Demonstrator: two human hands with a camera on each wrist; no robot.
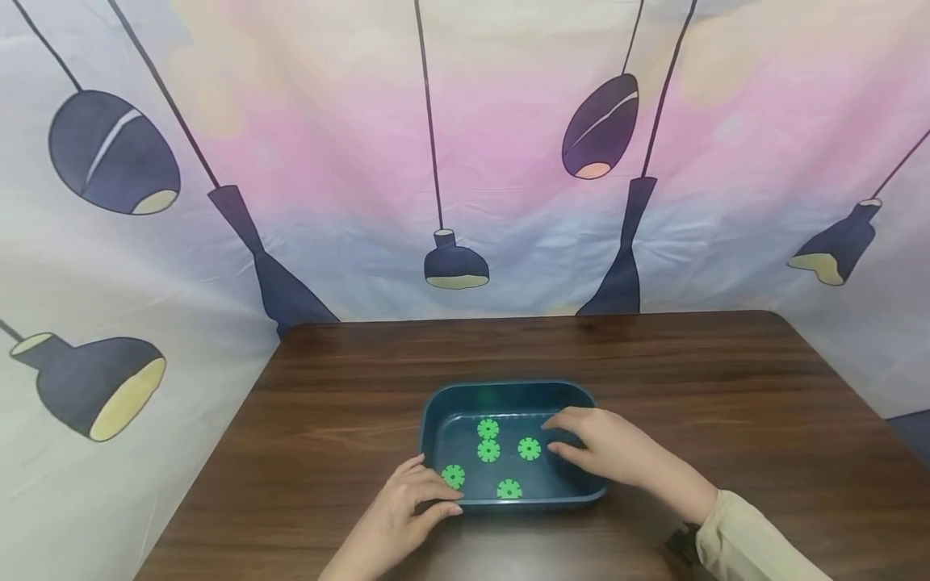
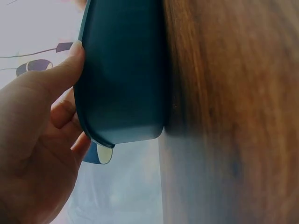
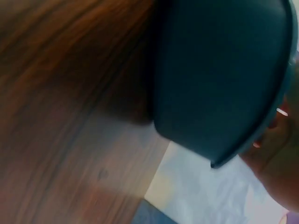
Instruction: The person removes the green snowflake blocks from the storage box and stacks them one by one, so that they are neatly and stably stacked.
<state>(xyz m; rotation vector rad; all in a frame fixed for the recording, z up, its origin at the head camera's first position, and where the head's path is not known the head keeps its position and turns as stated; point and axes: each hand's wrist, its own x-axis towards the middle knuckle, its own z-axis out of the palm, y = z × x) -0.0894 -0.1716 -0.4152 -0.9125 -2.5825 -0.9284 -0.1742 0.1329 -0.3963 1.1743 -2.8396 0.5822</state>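
Note:
A dark teal tray [image 1: 508, 503] sits on the wooden table with several green notched plastic discs inside. At its front left corner my left hand [image 1: 407, 504] holds the rim, thumb along the near side and fingers over the left edge. One green disc [image 1: 454, 476] lies close to those fingers. My right hand [image 1: 606, 444] reaches over the tray's right side, thumb and fingertips apart with nothing visible between them. Just left of them lies another green disc [image 1: 529, 449]. In the right wrist view the tray wall [image 3: 215, 79] partly hides the right hand's fingers.
Brown wooden table [image 1: 341, 420] surrounds the tray. Behind it hangs a cloth backdrop [image 1: 349, 161] printed with lamps. A dark object [image 1: 683, 545] shows at the right wrist, beside a pale sleeve [image 1: 748, 541].

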